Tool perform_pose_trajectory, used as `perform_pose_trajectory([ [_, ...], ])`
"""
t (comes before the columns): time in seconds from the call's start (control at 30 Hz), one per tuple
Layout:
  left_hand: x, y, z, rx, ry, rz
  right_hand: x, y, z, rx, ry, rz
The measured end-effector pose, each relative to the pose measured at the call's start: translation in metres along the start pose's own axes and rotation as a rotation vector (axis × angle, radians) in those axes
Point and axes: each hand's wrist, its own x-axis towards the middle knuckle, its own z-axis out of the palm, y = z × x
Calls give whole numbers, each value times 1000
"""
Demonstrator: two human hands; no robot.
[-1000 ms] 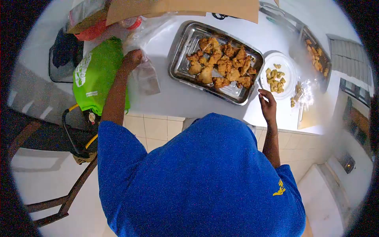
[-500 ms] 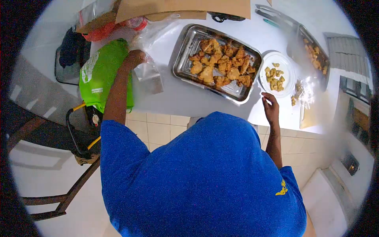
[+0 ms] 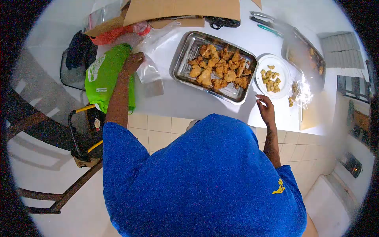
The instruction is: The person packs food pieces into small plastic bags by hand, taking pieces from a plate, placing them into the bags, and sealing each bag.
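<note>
At the left of the table, my left hand is closed at the edge of a clear plastic bag, right beside a bright green bag. The fingertips are partly hidden. My right hand hovers by the table's front edge with bent fingers apart and nothing in them. It is just below a white plate holding small brown chunks. Between my hands sits a rectangular metal tray with browned pieces of what looks like fried chicken.
A cardboard box stands at the back. Back right are a knife, a green-handled utensil and a second metal tray. More chunks lie by shiny plastic beside a board. A chair is at left.
The view has shifted slightly, so the table things sit a little differently in the frame. Both hands keep nearly the same places, the left at the plastic bag, the right near the plate.
</note>
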Motion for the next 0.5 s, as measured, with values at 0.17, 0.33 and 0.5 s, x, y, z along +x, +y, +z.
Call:
perform_pose_trajectory([
  [0.17, 2, -1, -16, 1, 333, 47, -6, 2, -6, 2, 40, -20],
  [0.33, -1, 11, -57, -78, 606, -50, -9, -2, -10, 16, 80, -68],
  [0.5, -34, 80, -139, -164, 755, -145, 1, 0, -5, 65, 50, -167],
])
